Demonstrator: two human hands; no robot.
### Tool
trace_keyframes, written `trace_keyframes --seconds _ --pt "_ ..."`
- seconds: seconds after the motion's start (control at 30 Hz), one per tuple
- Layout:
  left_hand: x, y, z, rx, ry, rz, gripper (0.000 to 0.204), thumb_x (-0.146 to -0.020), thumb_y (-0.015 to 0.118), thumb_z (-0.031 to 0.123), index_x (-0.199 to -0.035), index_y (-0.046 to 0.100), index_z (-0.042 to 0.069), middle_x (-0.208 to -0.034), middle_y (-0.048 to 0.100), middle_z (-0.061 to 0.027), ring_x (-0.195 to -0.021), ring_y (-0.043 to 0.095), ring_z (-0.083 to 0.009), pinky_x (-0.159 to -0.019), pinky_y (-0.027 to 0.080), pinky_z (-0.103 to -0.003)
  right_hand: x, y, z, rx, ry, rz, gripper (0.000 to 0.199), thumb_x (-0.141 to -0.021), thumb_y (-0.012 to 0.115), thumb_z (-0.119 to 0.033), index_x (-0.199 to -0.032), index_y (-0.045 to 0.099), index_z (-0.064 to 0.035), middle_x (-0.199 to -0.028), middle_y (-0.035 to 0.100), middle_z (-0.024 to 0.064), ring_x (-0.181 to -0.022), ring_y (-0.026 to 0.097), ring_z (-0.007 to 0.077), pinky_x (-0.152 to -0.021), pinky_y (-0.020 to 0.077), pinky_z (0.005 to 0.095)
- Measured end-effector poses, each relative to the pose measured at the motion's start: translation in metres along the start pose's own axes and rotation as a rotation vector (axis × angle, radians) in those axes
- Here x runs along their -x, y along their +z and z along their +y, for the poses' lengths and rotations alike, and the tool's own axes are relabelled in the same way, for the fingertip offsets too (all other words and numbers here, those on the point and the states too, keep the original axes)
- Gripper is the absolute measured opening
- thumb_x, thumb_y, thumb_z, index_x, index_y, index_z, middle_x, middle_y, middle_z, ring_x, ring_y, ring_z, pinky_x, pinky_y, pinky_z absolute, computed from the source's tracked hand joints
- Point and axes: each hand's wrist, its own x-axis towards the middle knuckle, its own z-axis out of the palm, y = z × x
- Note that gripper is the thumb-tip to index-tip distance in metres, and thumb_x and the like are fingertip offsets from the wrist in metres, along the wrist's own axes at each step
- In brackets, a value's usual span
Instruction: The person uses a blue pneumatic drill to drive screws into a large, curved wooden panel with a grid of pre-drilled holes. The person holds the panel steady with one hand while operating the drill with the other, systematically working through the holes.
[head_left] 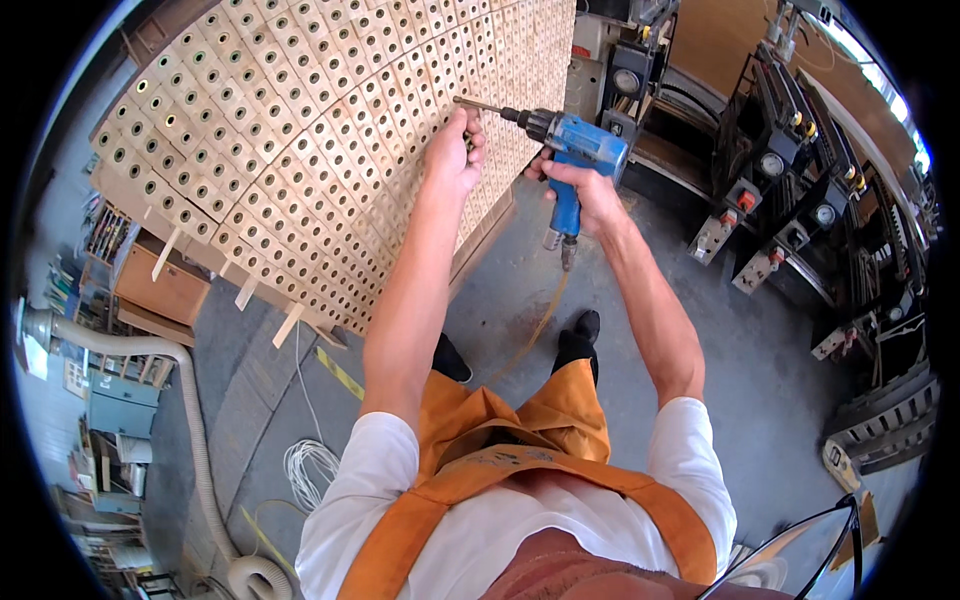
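Right hand (pixel 593 197) round the blue pneumatic driver (pixel 592 143), I'd best keep its bit (pixel 482 104), toward ten o'clock, square to the wooden blocks (pixel 385 150); whether my curled left hand (pixel 453 152) holds anything, I can't tell.

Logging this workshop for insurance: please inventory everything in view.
Power drill: one, blue, upper centre
Bit: one, brownish, in drill
Hose: one, yellowish, hanging below drill
Drilled blocks: many, pale wood, upper left
Wooden strips: several, pale, under blocks
Machines: several, mostly black, right
Gauges: several, white, on machines
Cabinets: at least two, brown and blue-grey, left
Ribbed duct: one, beige, left
Coiled cable: one, white, lower left
Shelf clutter: uncountable, mixed colours, far left
Glasses: one pair, black, lower right
Apron: one, orange, lower centre
Shirt: one, white, lower centre
Shoes: two, dark, centre
Left hand: one, bare, beside bit
Right hand: one, bare, around drill
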Motion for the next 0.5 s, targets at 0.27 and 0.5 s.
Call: trace_keyframes --seconds 0.27,0.5 --pt "0.06 -0.056 -0.035 -0.054 -0.271 -0.058 0.024 -0.094 0.048 0.019 -0.106 0.053 0.0 -0.08 0.056 -0.0046 -0.061 0.05 -0.01 -0.04 0.032 -0.02 -0.007 0.004 -0.013 0.179 -0.01 -0.012 0.02 -0.084 0.065 -0.009 -0.103 0.06 -0.0056 -0.095 0.067 0.0065 -0.096 0.065 0.0187 -0.066 0.0477 0.0285" --pt "0.073 -0.068 -0.037 0.006 -0.222 -0.051 0.018 -0.092 0.054 0.012 -0.106 0.055 0.002 -0.083 0.058 -0.0037 -0.061 0.05 -0.0081 -0.04 0.034 -0.017 -0.001 0.002 -0.009 0.089 -0.003 -0.031 0.022 -0.085 0.065 -0.009 -0.107 0.06 -0.0059 -0.1 0.067 0.0071 -0.098 0.065 0.0194 -0.067 0.0478 0.0286"
